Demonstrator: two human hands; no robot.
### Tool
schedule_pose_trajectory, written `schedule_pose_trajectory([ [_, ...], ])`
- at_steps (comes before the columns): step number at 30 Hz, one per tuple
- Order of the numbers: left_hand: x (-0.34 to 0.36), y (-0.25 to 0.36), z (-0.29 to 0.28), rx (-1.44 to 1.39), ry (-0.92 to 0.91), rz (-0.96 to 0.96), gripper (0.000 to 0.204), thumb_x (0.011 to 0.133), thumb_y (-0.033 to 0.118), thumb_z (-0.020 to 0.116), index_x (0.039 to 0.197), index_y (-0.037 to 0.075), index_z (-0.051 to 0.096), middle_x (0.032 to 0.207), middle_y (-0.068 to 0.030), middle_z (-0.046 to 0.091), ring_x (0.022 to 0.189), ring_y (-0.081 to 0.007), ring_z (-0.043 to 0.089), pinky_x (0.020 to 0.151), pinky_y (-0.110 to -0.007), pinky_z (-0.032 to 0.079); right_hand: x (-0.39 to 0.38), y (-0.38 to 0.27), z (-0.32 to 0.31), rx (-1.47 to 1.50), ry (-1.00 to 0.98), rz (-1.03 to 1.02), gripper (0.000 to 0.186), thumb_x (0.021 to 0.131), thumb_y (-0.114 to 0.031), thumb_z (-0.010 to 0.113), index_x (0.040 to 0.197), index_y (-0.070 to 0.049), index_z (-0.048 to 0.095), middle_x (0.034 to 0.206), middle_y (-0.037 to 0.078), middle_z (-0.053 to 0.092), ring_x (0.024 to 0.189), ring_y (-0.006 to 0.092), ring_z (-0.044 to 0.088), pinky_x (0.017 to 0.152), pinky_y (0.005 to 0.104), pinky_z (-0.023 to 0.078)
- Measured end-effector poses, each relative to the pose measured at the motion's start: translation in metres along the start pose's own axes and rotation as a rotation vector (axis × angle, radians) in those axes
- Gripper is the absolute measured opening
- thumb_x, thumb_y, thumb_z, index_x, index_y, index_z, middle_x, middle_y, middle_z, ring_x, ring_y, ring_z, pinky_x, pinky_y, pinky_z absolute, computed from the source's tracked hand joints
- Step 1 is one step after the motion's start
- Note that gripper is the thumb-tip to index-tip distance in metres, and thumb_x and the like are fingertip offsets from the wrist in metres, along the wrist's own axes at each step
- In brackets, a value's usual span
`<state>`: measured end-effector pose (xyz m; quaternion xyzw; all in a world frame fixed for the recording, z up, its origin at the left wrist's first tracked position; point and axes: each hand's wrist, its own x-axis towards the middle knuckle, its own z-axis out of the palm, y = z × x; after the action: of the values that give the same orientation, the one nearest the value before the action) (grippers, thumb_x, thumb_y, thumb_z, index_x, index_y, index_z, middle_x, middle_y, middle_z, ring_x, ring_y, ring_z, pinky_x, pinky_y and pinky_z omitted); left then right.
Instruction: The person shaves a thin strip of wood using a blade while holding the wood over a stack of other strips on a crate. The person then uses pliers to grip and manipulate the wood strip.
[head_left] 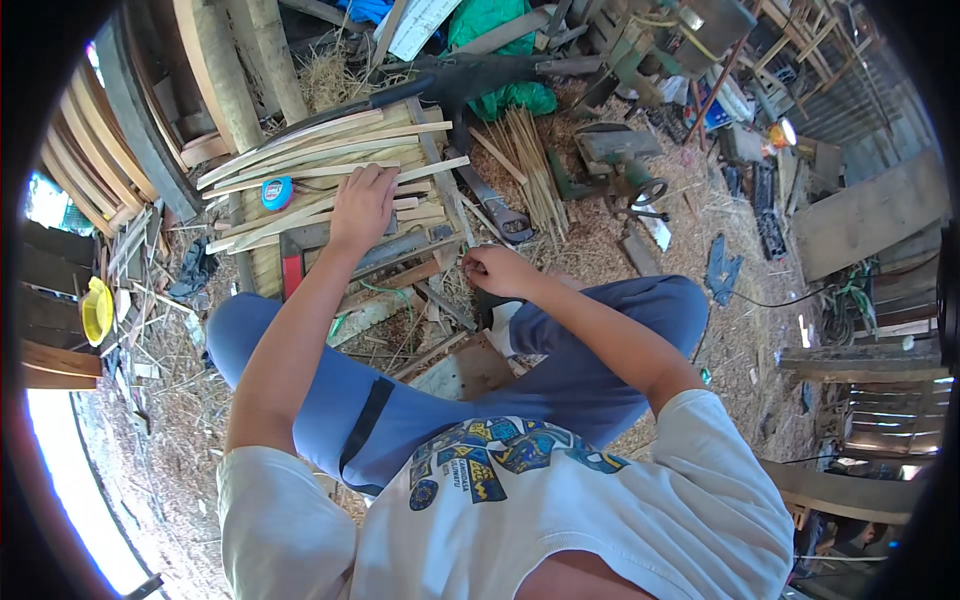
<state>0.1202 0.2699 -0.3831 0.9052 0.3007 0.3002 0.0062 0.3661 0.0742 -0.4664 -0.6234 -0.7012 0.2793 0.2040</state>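
**Hands at the slat pile: item record**

Left hand (362,205): palm down, fingers spread flat on the pile of pale wooden slats (320,160), far left; I judge it presses them steady rather than gripping. Right hand (497,270): fingers curled together near the middle, just beside my knee; I cannot tell what, if anything, it pinches.

Slats lie fanned lengthwise across a low block, ends loose. Blue tape measure (277,192) rests on the pile, left of the flat hand, within easy reach. Bundle of thin sticks (530,165) lies on the straw-covered floor (740,330), far right of the slats. Yellow bowl (97,310) sits well apart, left.
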Motion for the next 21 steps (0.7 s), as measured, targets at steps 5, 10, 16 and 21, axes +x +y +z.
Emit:
schedule_pose_trajectory([
  [5,-0.005,0.001,-0.013,0.147,0.002,0.027,0.031,0.098,0.015,0.063,0.128,0.013,0.069,0.114,-0.0074,0.068,0.115,-0.0277,0.066,0.096,-0.045,0.052,-0.019,-0.018,-0.004,0.098,0.107,0.045,0.029,0.094,-0.021,0.072,0.115,-0.001,0.073,0.106,0.021,0.078,0.098,0.0395,0.076,0.088,0.0486,0.061],
  [10,-0.003,-0.007,-0.029,0.162,-0.025,0.175,0.03,0.097,0.013,0.059,0.126,0.013,0.066,0.116,-0.0069,0.068,0.12,-0.0276,0.065,0.101,-0.045,0.051,-0.01,-0.012,0.011,-0.139,-0.106,-0.068,0.026,0.093,-0.023,0.07,0.112,-0.006,0.075,0.104,0.019,0.077,0.096,0.039,0.076,0.085,0.05,0.06],
  [16,-0.027,0.004,-0.023,0.047,-0.046,0.088,0.035,0.095,0.012,0.065,0.129,0.015,0.071,0.12,-0.008,0.065,0.121,-0.0309,0.063,0.104,-0.047,0.051,0.035,0.016,0.079,-0.525,-0.504,0.025,0.027,0.091,-0.029,0.069,0.113,-0.015,0.078,0.115,0.013,0.078,0.108,0.0382,0.075,0.092,0.0565,0.058],
  [21,-0.034,0.0,-0.022,-0.05,-0.001,0.023,0.035,0.097,0.013,0.069,0.132,0.016,0.071,0.121,-0.0081,0.064,0.12,-0.0317,0.06,0.104,-0.049,0.051,0.045,0.04,0.151,-0.461,-0.618,0.026,0.037,0.097,-0.017,0.066,0.132,-0.025,0.076,0.128,0.011,0.075,0.116,0.035,0.073,0.096,0.0587,0.057],
])
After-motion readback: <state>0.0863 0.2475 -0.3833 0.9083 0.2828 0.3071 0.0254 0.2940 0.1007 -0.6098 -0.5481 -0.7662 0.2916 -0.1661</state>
